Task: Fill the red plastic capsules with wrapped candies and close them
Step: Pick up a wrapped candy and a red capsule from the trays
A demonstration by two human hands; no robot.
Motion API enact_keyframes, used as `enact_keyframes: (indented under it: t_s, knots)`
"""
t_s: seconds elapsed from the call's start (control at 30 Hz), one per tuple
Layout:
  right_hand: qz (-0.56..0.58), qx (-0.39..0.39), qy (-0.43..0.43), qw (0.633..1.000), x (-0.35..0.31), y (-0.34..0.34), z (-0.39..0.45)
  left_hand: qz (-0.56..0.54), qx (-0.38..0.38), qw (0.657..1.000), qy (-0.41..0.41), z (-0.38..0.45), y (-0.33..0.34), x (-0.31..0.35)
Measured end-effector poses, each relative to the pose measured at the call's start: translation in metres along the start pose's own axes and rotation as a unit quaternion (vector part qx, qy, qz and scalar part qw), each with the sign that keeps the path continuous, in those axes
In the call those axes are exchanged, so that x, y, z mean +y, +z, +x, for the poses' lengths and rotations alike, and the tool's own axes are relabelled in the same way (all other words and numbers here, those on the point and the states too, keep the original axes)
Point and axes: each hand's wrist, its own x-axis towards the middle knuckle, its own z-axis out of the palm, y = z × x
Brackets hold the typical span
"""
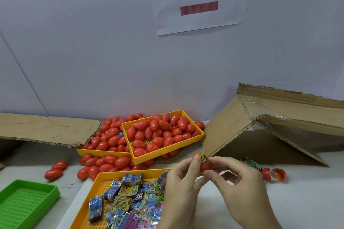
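Left hand [181, 189], right hand [240, 189] bare; forearms bare, no sleeves.

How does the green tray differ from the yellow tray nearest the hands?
The green tray sits at the far left and looks empty; the near yellow tray sits by the hands and holds wrapped candies. Colour differs: green against yellow. Both are shallow, rectangular and perforated.

1. My left hand [181, 180] is raised above the desk's near edge, its fingers curled and its thumb upright, pinching a capsule [203, 163].
2. My right hand [240, 186] meets it from the right, thumb and forefinger pinching the same capsule, its other fingers loosely bent.
3. Both forearms reach in from the near edge.
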Motion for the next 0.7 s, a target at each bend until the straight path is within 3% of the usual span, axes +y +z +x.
enact_keyframes:
  t_s: [0.37, 0.53, 0.7]
  knots:
    - [-0.039, 0.065, -0.042, 0.996, 0.002, 0.009, -0.005, 0.034, -0.019, 0.999, 0.012, 0.002, -0.002, 0.002]
    - [0.105, 0.011, 0.017, 0.994, -0.002, 0.005, -0.004, 0.036, -0.042, 0.998, 0.041, 0.000, -0.005, 0.007]
    - [0.175, -0.051, 0.021, 0.983, -0.011, -0.003, 0.000, 0.062, -0.073, 0.992, 0.078, 0.001, -0.010, 0.010]
